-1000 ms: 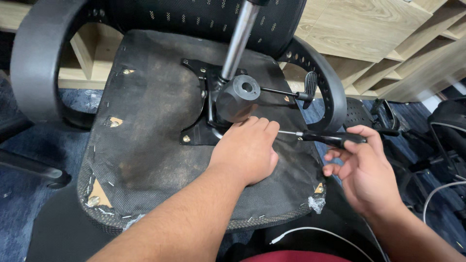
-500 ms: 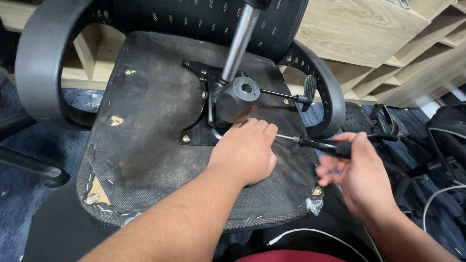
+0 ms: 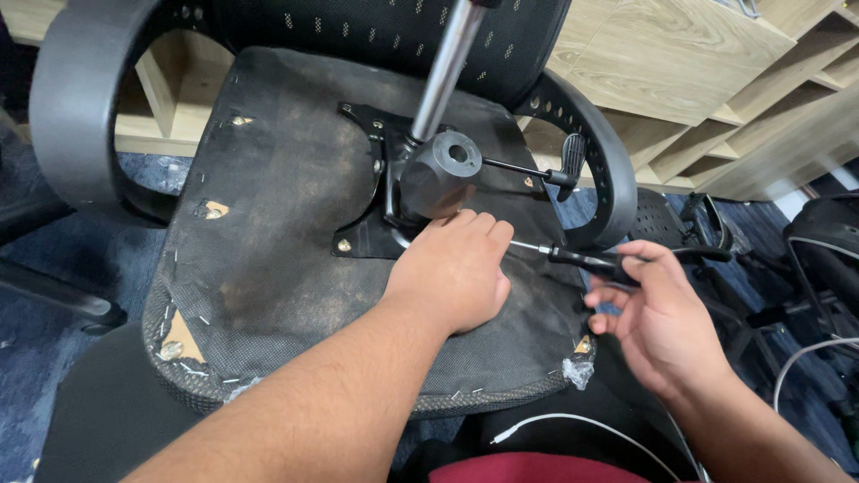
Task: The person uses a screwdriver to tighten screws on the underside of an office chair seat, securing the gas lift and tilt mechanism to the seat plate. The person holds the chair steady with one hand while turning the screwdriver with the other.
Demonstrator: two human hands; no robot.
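An office chair lies overturned, its dusty black seat underside (image 3: pixel 277 224) facing me. A black metal mechanism plate (image 3: pixel 376 192) with a round hub (image 3: pixel 440 174) and a silver gas cylinder (image 3: pixel 445 67) is fixed to it. My left hand (image 3: pixel 455 273) rests flat on the seat just below the hub, fingers together, holding nothing. My right hand (image 3: pixel 658 317) grips the black handle of a screwdriver (image 3: pixel 573 258). Its shaft points left toward the plate, and its tip is hidden behind my left fingers.
Black armrests (image 3: pixel 76 107) curve up on both sides, the right one (image 3: pixel 608 174) near the lever paddle (image 3: pixel 571 156). Wooden shelving (image 3: pixel 698 72) stands behind. More black chairs (image 3: pixel 810 259) crowd the right. A white cable (image 3: pixel 582 425) lies by my lap on blue carpet.
My right hand turned its grip on the screwdriver handle and shifted slightly left and down. My left hand stayed pressed on the seat. The view moved a little.
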